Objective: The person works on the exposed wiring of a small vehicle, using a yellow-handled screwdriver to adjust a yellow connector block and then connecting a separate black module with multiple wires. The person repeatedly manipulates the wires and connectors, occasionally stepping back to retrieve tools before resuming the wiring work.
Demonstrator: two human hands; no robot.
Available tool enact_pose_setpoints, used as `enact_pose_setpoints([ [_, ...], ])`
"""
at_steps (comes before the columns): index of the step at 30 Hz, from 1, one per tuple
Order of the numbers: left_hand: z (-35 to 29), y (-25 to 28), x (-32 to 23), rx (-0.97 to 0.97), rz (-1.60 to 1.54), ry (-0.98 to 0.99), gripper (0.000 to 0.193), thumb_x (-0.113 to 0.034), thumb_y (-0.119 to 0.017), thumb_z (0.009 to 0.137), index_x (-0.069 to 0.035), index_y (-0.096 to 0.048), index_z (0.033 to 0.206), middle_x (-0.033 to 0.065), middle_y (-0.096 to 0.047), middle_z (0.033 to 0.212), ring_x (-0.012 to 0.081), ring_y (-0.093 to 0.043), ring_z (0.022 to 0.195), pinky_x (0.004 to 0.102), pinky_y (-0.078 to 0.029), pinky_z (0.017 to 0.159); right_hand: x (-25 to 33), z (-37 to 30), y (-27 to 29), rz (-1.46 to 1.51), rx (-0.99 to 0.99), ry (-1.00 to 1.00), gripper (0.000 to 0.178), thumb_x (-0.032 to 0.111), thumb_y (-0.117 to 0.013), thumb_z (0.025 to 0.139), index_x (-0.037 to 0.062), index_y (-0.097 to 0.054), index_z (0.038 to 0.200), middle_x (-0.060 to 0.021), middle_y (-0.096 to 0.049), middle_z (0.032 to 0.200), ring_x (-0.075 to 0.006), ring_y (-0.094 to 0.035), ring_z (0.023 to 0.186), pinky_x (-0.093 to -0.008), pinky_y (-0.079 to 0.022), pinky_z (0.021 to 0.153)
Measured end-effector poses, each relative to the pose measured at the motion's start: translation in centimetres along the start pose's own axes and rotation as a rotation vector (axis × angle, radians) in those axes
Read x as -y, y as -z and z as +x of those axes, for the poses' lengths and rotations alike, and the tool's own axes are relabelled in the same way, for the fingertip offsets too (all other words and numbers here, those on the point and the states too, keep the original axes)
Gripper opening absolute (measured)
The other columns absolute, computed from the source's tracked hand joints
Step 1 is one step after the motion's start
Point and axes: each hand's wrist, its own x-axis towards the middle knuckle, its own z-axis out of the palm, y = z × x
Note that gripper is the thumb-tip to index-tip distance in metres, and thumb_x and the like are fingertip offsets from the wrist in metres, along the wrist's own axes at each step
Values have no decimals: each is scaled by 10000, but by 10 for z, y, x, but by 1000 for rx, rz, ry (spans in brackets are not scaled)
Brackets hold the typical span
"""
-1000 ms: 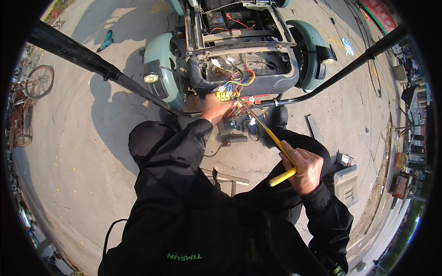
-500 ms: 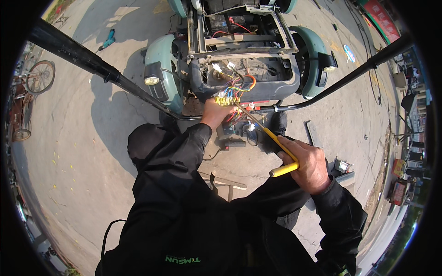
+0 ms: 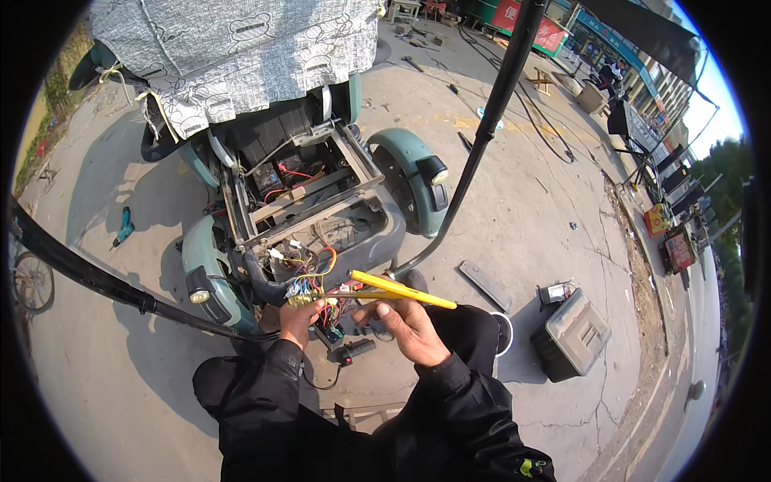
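Observation:
A yellowish wiring connector block [image 3: 300, 301] with many coloured wires sits in my left hand [image 3: 295, 321], whose fingers are closed around it. Above it the wires [image 3: 320, 271] run into the open front panel [image 3: 353, 233] of a green vehicle. My right hand [image 3: 411, 331] is just to the right, thumb and fingers bent at a yellow T-handled screwdriver [image 3: 408, 290]. Its thin shaft points left toward the block; my left fingers partly hide the tip, so contact cannot be made out.
Black poles [image 3: 486, 136] slant along both sides of the vehicle. A black corded device [image 3: 353, 351] lies below my hands. To the right are a grey toolbox [image 3: 572, 336], a flat grey bar [image 3: 484, 285] and a white-rimmed round thing [image 3: 504, 333]. A teal power drill [image 3: 123, 227] lies left.
The view has swung up and to the right. My right hand has come nearer my left, and the screwdriver's crossbar has turned. My left hand still holds the connector block.

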Motion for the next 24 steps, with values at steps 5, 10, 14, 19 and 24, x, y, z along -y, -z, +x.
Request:
enact_pose_setpoints([
  [5,-2,3,-1,20,-51,1,229,5,-760,829,46,-646,1024,98,-700,973,159,-687,819,283,-517,684,-10,13,-1,-709,-81,303,230,73,-626,965,33,-624,1192,-134,-602,1051,-211,-615,918,-314,-504,786],
  [10,4,20,7,127,39,11,122,-38,-734,851,-42,-705,969,31,-709,932,133,-664,825,266,-513,723,-36,28,-20,-971,-246,611,249,137,-781,829,48,-679,1037,-123,-659,767,-321,-667,696,-388,-536,605],
  [14,4,28,2,268,865,-493,83,-18,-704,876,-2,-727,954,80,-712,927,182,-681,807,284,-528,688,-39,45,-44,-716,-388,323,272,207,-757,900,14,-589,994,-165,-641,763,-335,-669,692,-352,-528,620],
  [19,-3,19,-8,243,520,-323,106,29,-655,888,59,-708,976,130,-705,910,232,-698,830,312,-563,729,-29,35,-39,-531,6,308,359,83,-616,972,-1,-488,1297,-211,-633,1054,-385,-638,955,-391,-515,828],
  [24,4,12,4,21,-73,34,102,-12,-752,819,10,-693,899,60,-661,815,158,-668,759,251,-508,645,-47,40,-28,-1022,-305,642,229,108,-772,826,30,-676,1018,-146,-666,803,-307,-666,677,-386,-525,593],
])
